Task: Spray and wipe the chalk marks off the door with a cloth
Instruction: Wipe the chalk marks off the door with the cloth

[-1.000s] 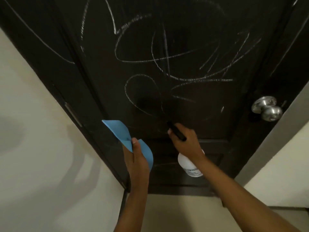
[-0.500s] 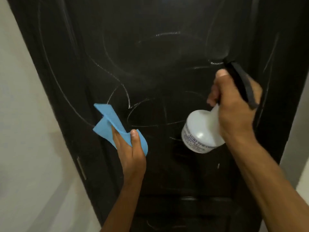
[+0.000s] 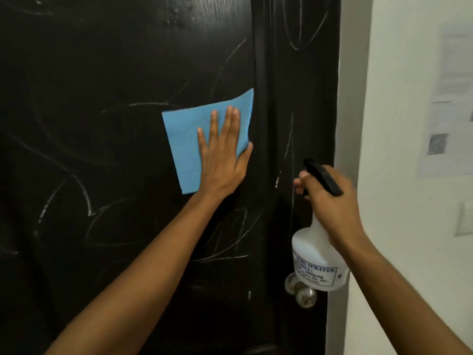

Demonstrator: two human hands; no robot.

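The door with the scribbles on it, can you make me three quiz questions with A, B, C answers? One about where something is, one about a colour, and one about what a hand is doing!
1. Where is the door knob?
A. Just below the spray bottle
B. Above the cloth
C. On the wall

2. What colour is the cloth?
A. Yellow
B. Blue
C. White

3. What is the left hand doing?
A. Hanging free
B. Turning the knob
C. Pressing the cloth flat on the door

Answers:
1 A, the knob peeks out under the bottle held by the right hand.
2 B, it shows bright blue against the dark door.
3 C, its straight fingers lie spread on the cloth.
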